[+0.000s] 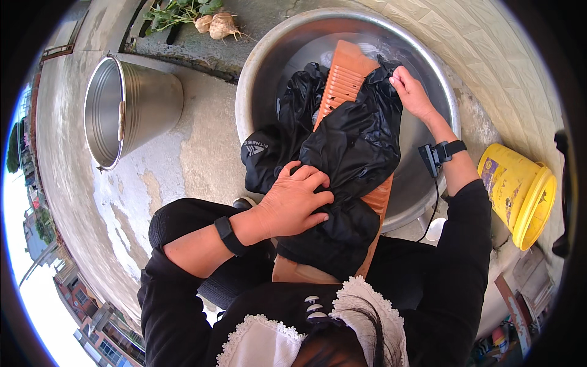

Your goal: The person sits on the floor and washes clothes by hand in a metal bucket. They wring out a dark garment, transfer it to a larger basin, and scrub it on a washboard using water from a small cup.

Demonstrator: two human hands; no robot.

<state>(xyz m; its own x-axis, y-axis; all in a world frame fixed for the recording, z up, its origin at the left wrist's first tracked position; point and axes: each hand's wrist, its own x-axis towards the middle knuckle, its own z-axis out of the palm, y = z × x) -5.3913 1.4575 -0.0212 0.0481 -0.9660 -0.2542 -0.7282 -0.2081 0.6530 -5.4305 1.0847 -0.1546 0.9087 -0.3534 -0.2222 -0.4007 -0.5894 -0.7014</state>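
A wet black garment (354, 140) is draped over an orange-brown ridged washboard (345, 76), which leans in a large round metal basin (260, 67). My left hand (296, 202) lies on the near part of the cloth with its fingers spread, pressing on it. At the far right, my right hand (409, 92) pinches an edge of the same garment near the top of the washboard. Part of the cloth hangs over the basin's left rim, and the washboard's lower end reaches my lap. Some water shows in the basin.
A metal bucket (150, 98) stands to the left on the concrete ground. A yellow plastic bucket (510, 189) lies tilted at the right by the tiled wall (489, 55). Root vegetables with green leaves (217, 25) lie beyond the basin. A thin cable hangs from my right wrist device.
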